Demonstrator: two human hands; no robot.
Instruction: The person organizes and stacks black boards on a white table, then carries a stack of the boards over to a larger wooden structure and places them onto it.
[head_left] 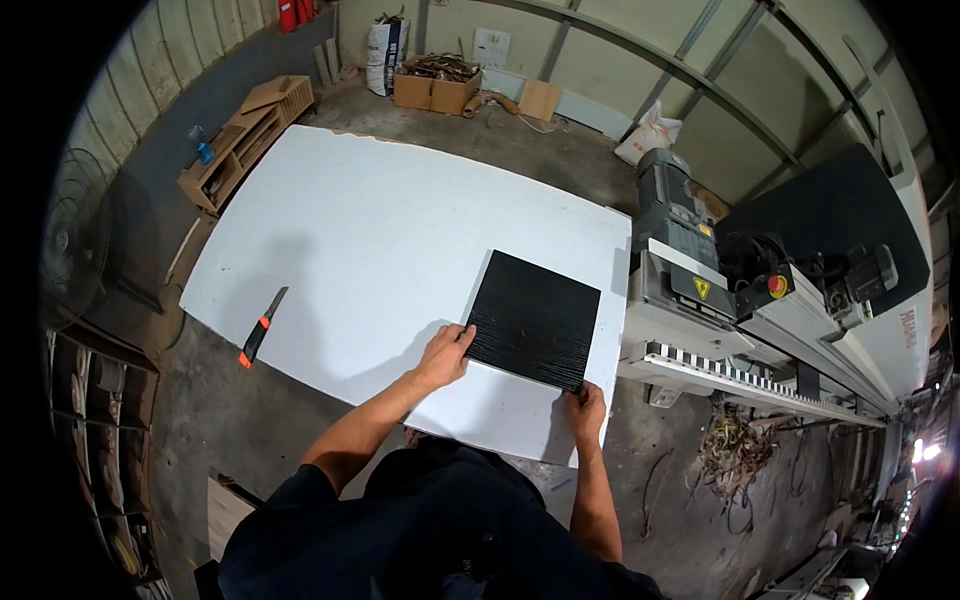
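Observation:
A flat black square panel point(535, 318), its surface finely wrinkled toward the near side, lies on the white board tabletop point(350, 220). My left hand point(446, 354) grips the panel's left edge near its near corner, fingers curled. At the near right corner, my right hand point(586, 408) pinches the edge, with its fingertips partly hidden. Well to the left of both hands rests a utility knife point(262, 328) with a black and orange handle, its blade pointing away from me.
Close to the table's right side stands a large machine point(690, 280) with a grey motor and a red button. A wooden shelf unit point(245, 140) with a blue bottle is at the far left. Behind are a cardboard box point(436, 92) and sacks; tangled strips point(735, 455) lie on the floor.

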